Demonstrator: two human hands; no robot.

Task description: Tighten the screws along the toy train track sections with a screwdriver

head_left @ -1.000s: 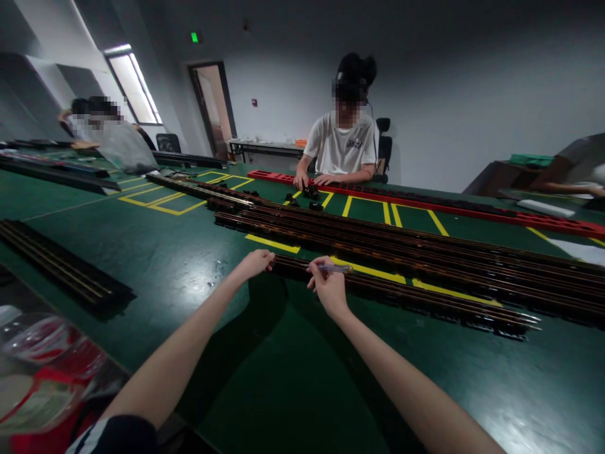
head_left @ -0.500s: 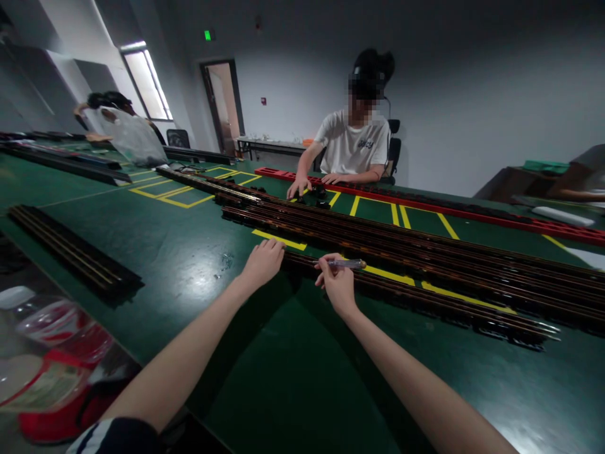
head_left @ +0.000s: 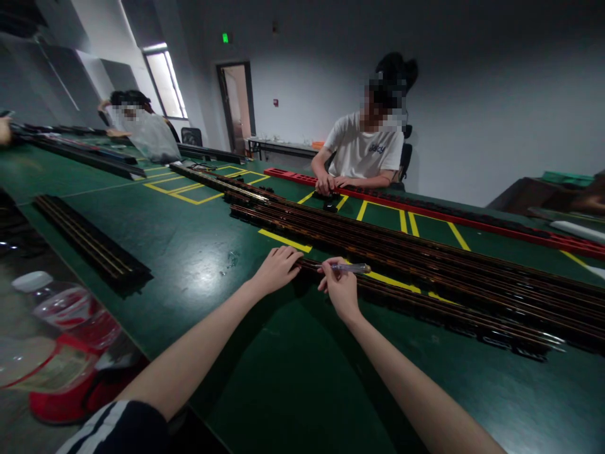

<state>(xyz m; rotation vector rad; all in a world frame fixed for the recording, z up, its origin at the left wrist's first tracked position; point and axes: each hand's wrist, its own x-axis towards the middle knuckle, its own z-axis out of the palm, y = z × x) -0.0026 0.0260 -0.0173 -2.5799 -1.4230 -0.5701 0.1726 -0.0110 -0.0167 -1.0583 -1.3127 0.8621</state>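
My right hand (head_left: 341, 287) is closed round a screwdriver (head_left: 353, 268) with a clear handle. Its handle end points right, and the thin shaft reaches left toward my other hand; the tip is too small to make out. Under both hands lies a long dark rail (head_left: 439, 310) with thin copper-coloured metal strips along it. At its left end, my left hand (head_left: 278, 270) grips the rail with bent fingers, partly hiding that end. Just beyond, several similar long rails (head_left: 378, 239) lie side by side on the green table (head_left: 198, 239).
A short dark rail (head_left: 89, 243) lies at the left. Across the table, a co-worker (head_left: 363, 148) handles small black parts beside a long red rail (head_left: 425, 211). Bottles (head_left: 75, 309) stand beyond the table's left edge. A plastic bag (head_left: 154, 135) rests farther back.
The view has shifted a little, so most things appear farther right. Both my hands stay at the rail's left end. The co-worker's hands have come closer together.
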